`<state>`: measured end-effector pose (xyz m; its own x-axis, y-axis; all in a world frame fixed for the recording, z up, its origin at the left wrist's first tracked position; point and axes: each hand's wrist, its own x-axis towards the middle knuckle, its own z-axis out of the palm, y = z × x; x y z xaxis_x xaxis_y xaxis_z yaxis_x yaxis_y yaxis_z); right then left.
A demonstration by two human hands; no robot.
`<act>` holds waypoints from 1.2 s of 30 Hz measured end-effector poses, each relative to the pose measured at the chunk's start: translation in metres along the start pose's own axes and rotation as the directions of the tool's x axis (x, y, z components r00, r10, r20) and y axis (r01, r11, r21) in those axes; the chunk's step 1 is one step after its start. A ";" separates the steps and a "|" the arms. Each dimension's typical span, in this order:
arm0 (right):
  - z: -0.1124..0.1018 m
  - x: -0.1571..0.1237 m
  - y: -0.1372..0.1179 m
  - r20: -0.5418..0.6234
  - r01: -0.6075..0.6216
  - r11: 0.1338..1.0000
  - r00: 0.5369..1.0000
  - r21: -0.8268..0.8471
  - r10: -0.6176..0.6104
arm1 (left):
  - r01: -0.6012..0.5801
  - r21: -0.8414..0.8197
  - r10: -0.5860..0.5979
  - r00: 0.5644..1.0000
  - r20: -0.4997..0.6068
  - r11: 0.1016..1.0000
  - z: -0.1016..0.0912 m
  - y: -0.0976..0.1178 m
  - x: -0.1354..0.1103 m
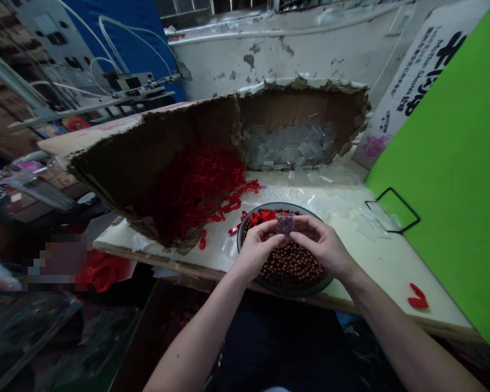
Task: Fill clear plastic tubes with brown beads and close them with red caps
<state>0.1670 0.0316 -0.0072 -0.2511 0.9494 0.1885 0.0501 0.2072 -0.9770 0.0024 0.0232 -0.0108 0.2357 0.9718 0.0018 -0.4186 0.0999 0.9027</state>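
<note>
Between the fingertips of both my hands is a small clear plastic piece (285,224), see-through and roughly square. My left hand (258,245) pinches its left side, and my right hand (319,242) pinches its right side. Both are held above a dark round bowl (327,284) full of brown beads (291,268). Several red plastic pieces (265,216) lie on the beads at the back of the bowl, partly behind my fingers. Whether anything sits inside the clear piece is too small to tell.
A cut-open cardboard box (155,128) holds a heap of red pieces (204,179) and a heap of clear plastic pieces (289,142). One red piece (418,298) lies at the table's right. A green panel (453,179) with a black wire loop (412,218) borders the right side. Machinery (134,84) stands at left.
</note>
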 end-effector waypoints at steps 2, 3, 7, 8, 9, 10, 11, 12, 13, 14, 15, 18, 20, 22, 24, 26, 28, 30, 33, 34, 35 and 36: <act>-0.002 0.001 -0.001 0.009 -0.049 0.995 0.999 0.085 0.048 | 0.015 -0.003 -0.015 1.000 0.013 1.000 0.001 0.004 -0.002; -0.003 0.001 -0.001 0.008 -0.071 0.991 0.997 0.115 0.071 | 0.022 -0.009 -0.022 0.999 0.024 1.000 0.002 0.006 -0.002; -0.007 0.002 0.001 -0.003 -0.125 0.978 0.992 0.169 0.127 | 0.068 -0.068 -0.064 0.996 0.065 0.995 0.001 0.005 0.002; -0.008 0.003 0.003 -0.004 -0.130 0.977 0.991 0.167 0.132 | 0.081 -0.084 -0.076 0.995 0.058 0.993 0.001 0.004 0.004; -0.009 0.003 0.005 -0.006 -0.133 0.978 0.991 0.161 0.136 | 0.092 -0.099 -0.088 0.995 0.044 0.991 0.001 0.002 0.006; -0.009 0.004 0.008 -0.010 -0.137 0.979 0.990 0.152 0.140 | 0.099 -0.111 -0.097 0.995 0.025 0.989 0.000 -0.001 0.009; -0.010 0.005 0.011 -0.018 -0.139 0.980 0.990 0.139 0.143 | 0.103 -0.121 -0.103 0.995 0.004 0.987 0.000 -0.003 0.012; -0.011 0.006 0.013 -0.024 -0.145 0.981 0.989 0.126 0.149 | 0.106 -0.128 -0.109 0.994 -0.017 0.986 0.000 -0.006 0.015; -0.012 0.007 0.016 -0.028 -0.151 0.982 0.987 0.115 0.156 | 0.113 -0.135 -0.118 0.993 -0.031 0.984 0.000 -0.008 0.019; -0.013 0.008 0.019 -0.029 -0.158 0.981 0.986 0.109 0.162 | 0.124 -0.143 -0.131 0.991 -0.038 0.982 0.000 -0.010 0.022; -0.015 0.009 0.021 -0.028 -0.165 0.981 0.985 0.106 0.169 | 0.138 -0.152 -0.147 0.988 -0.045 0.979 -0.001 -0.012 0.025; -0.017 0.014 0.027 -0.017 -0.182 0.978 0.983 0.105 0.185 | 0.176 -0.169 -0.187 0.981 -0.050 0.970 -0.002 -0.016 0.033; -0.016 0.017 0.031 -0.015 -0.188 0.977 0.982 0.099 0.190 | 0.179 -0.146 -0.187 0.981 -0.048 0.973 -0.004 -0.018 0.037; -0.015 0.019 0.035 -0.007 -0.184 0.979 0.983 0.091 0.185 | 0.157 -0.084 -0.163 0.985 -0.058 0.984 -0.005 -0.021 0.040; -0.016 0.021 0.039 0.026 -0.171 0.983 0.985 0.070 0.170 | 0.113 -0.017 -0.114 0.989 -0.095 0.993 -0.007 -0.025 0.041; -0.024 0.024 0.040 0.054 -0.154 0.988 0.987 -0.004 0.154 | 0.058 0.039 -0.051 0.988 -0.146 0.998 -0.010 -0.029 0.042; -0.037 0.027 0.041 -0.002 -0.130 0.978 0.991 -0.162 0.132 | 0.007 0.074 0.008 0.980 -0.196 0.997 -0.012 -0.032 0.042; -0.054 0.030 0.041 -0.144 -0.135 0.913 0.986 -0.385 0.085 | -0.023 0.085 0.042 0.971 -0.235 0.996 -0.014 -0.034 0.042; -0.069 0.034 0.044 -0.236 -0.169 0.749 0.972 -0.641 0.017 | -0.037 0.093 0.061 0.961 -0.268 0.995 -0.016 -0.035 0.041; -0.070 0.034 0.046 -0.208 -0.160 0.707 0.978 -0.689 0.018 | -0.041 0.105 0.068 0.959 -0.275 0.994 -0.016 -0.035 0.041; -0.069 0.035 0.049 -0.161 -0.139 0.678 0.986 -0.722 0.030 | -0.045 0.120 0.078 0.956 -0.282 0.992 -0.017 -0.035 0.040; -0.066 0.036 0.053 -0.109 -0.112 0.654 0.993 -0.748 0.045 | -0.048 0.136 0.086 0.954 -0.288 0.989 -0.017 -0.034 0.040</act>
<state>0.2246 0.0920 -0.0457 -0.1415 0.9779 0.1536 0.7838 0.2055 -0.5861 0.0115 0.0620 -0.0491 -0.0643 0.9969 -0.0447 -0.3059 0.0229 0.9518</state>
